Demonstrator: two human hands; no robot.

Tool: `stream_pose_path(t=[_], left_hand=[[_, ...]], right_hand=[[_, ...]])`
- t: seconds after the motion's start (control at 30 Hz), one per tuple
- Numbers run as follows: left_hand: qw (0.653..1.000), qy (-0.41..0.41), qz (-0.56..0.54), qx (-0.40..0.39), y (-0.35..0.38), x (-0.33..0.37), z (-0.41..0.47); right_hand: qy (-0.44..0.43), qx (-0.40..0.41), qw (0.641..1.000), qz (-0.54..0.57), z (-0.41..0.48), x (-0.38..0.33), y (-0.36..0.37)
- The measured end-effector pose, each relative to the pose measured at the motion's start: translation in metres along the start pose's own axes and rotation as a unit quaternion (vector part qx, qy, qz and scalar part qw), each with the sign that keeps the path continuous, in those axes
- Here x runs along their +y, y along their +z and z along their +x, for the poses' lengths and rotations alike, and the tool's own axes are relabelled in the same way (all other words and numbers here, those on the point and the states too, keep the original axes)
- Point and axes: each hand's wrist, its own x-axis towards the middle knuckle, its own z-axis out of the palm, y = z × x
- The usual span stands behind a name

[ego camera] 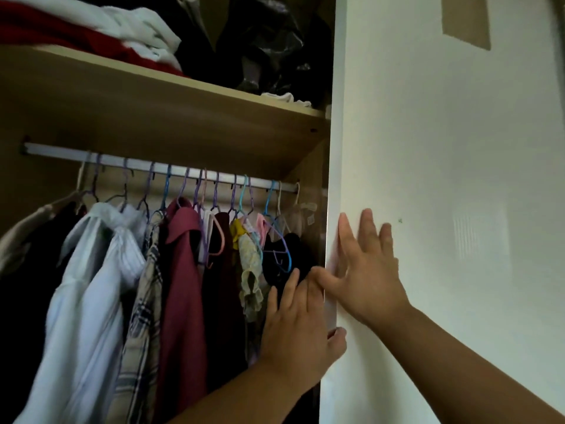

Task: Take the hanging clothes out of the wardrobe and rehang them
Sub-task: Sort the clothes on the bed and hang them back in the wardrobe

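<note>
Tall white wardrobe door (443,179) filling the right side, with the opening exposed to its left. Wooden shelf (183,117) above, piled with folded fabric (137,29). Beneath it, metal rail (61,149) crowded with hanging clothes (137,270), none lifted off yet. Right hand (370,280) flat on the door face, fingers straight, thumb round the edge, likely pushing it aside. Left hand (299,325) open too, straight fingers behind that edge, thumb in front.
</note>
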Motion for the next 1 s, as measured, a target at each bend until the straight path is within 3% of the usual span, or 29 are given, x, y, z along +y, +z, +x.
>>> stream_pose_path(t=[0.1,0.23,0.4,0.6,1.0], left_hand=[[0.998,0.012,-0.036,-0.046,-0.009,0.004,-0.003],[0.998,0.002,-0.032,-0.054,-0.012,0.003,-0.009],[1.0,0.004,-0.02,-0.005,-0.022,-0.005,-0.011],[0.998,-0.016,-0.045,-0.043,-0.045,-0.032,-0.021],[0.998,0.012,0.067,0.008,-0.092,-0.131,-0.053]], right_hand=[[0.008,0.01,1.0,0.001,-0.001,-0.004,0.001],[0.013,0.012,1.0,0.01,-0.003,-0.009,0.0],[0.011,0.016,1.0,0.008,-0.003,-0.022,0.001],[0.002,0.015,1.0,0.016,-0.008,-0.058,-0.001],[-0.059,0.028,0.998,0.006,-0.019,-0.156,0.006]])
